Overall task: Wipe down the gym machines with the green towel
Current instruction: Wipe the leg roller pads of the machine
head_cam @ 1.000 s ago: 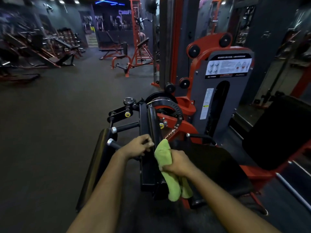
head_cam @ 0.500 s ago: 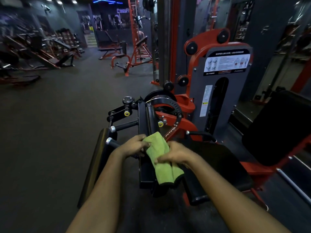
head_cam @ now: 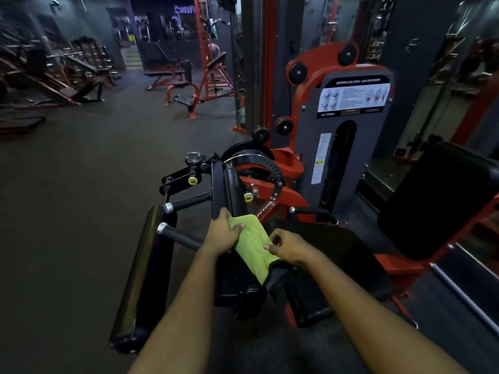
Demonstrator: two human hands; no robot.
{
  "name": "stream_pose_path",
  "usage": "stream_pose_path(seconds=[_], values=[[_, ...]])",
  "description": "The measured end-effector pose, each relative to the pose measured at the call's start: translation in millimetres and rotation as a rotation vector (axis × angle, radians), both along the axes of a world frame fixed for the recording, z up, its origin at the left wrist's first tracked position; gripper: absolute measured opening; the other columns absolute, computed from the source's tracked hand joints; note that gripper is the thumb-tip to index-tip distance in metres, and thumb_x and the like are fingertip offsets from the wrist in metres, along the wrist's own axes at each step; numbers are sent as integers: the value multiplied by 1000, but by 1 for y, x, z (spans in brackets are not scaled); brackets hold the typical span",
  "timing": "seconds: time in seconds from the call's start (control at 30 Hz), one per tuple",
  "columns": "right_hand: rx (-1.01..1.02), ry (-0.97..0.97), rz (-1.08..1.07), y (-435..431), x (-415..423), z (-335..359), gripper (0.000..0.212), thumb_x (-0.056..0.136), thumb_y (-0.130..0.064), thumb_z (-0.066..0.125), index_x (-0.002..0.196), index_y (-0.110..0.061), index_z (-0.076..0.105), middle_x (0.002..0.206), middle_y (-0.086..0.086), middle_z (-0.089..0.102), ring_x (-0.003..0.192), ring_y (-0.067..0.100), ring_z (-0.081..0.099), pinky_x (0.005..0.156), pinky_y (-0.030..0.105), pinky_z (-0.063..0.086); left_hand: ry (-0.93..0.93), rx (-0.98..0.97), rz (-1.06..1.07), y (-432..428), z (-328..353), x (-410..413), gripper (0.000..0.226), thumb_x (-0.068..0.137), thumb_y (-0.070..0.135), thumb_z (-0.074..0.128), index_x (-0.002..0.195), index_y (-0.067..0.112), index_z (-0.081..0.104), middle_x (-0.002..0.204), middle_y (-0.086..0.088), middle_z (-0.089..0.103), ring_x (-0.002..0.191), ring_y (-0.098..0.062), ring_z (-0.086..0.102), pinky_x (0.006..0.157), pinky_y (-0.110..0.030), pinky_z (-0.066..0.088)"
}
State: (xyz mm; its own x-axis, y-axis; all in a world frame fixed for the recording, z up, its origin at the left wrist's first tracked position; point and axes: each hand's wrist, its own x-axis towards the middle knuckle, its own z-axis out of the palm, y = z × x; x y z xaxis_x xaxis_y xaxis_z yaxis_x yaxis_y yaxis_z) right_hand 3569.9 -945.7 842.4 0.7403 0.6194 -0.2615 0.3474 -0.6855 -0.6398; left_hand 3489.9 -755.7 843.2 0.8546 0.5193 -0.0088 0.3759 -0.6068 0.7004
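Left hand (head_cam: 224,233) grips green towel (head_cam: 253,244) at its far-left edge, and right hand (head_cam: 289,245) pinches the near-right edge. Towel lies between them, draped over black machine arm (head_cam: 231,184), long axis along arm, pointing away. Left hand is nearer the arm's far stretch.

One green towel (head_cam: 255,247) and two hands, left hand (head_cam: 222,233) and right hand (head_cam: 290,245). One grey weight tower (head_cam: 370,136); left of it, four black pulleys (head_cam: 298,72), two yellow pins (head_cam: 192,181), one long roller pad (head_cam: 143,271).
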Motion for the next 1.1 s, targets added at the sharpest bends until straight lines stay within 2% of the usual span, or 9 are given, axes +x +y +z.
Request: stream_pose_path(seconds=[0.1, 0.2, 0.33, 0.47, 0.57, 0.67, 0.8, 0.9, 1.1], values=[[183, 242, 68, -1, -6, 5, 61, 101, -39, 61, 153, -24, 33, 135, 1, 55, 117, 14, 56, 94, 25, 45, 26, -39, -46, 6, 3, 3, 30, 98, 31, 60, 101, 12, 38, 90, -12, 59, 69, -30, 61, 43, -29, 46], [155, 237, 166, 3, -19, 4, 72, 104, -42, 54, 160, -33, 10, 150, 8, 46, 129, 22, 53, 102, 28, 42, 106, -166, -171, 19, 7, 6, 27, 99, 30, 61, 100, 12, 41, 86, -10, 57, 60, -23, 55, 41, -28, 43], [99, 54, 134, 11, -33, 8, 48, 106, -39, 47, 152, -42, 34, 150, 12, 47, 134, 30, 50, 104, 34, 41, 117, -241, -236, 33, 10, 12, 24, 95, 32, 67, 94, 16, 49, 89, -8, 59, 73, -18, 56, 60, -31, 48], [-172, -180, 25, 33, -57, 14, 49, 103, -39, 41, 151, -30, 35, 169, 9, -4, 146, 44, 27, 113, 57, 36, 55, -368, -194, 29, -2, 10, 34, 93, 39, 70, 94, 10, 51, 86, -12, 67, 71, -33, 68, 57, -38, 60], [-144, -218, 2, 47, -86, 0, 81, 97, -68, 40, 159, -25, 11, 167, 0, -27, 142, 46, 30, 106, 58, 41, -88, -168, -36, 33, -12, 0, 31, 100, 40, 57, 90, 11, 56, 80, -6, 64, 76, -26, 65, 58, -29, 52], [-135, -299, 37, 56, -84, -20, 88, 95, -72, 41, 156, -48, -18, 167, 3, -29, 128, 45, 48, 97, 51, 48, -150, 74, 106, 63, -32, -12, 25, 103, 31, 51, 86, 14, 56, 85, -8, 66, 95, -35, 62, 78, -38, 45], [-68, -181, -11, 73, -40, -15, 75, 98, -63, 44, 153, -61, -6, 170, 0, -17, 133, 44, 48, 104, 51, 46, 232, 337, 121, 88, -48, -21, 30, 105, 35, 41, 111, 18, 64, 121, -10, 66, 127, -32, 47, 117, -50, 19], [-119, -248, 13, 68, -53, -19, 75, 99, -57, 45, 155, -56, -5, 170, 3, -14, 132, 41, 46, 102, 50, 45, 343, 444, 42, 89, -60, -22, 42, 106, 42, 32, 121, 22, 67, 123, -6, 66, 134, -25, 41, 121, -51, 1], [-142, -235, -24, 82, -35, -22, 81, 97, -59, 48, 151, -62, -11, 171, 4, -10, 131, 44, 48, 103, 50, 47, 248, 623, 31, 88, -71, -22, 44, 105, 42, 33, 112, 25, 72, 110, -2, 73, 122, -25, 50, 116, -44, 16]])
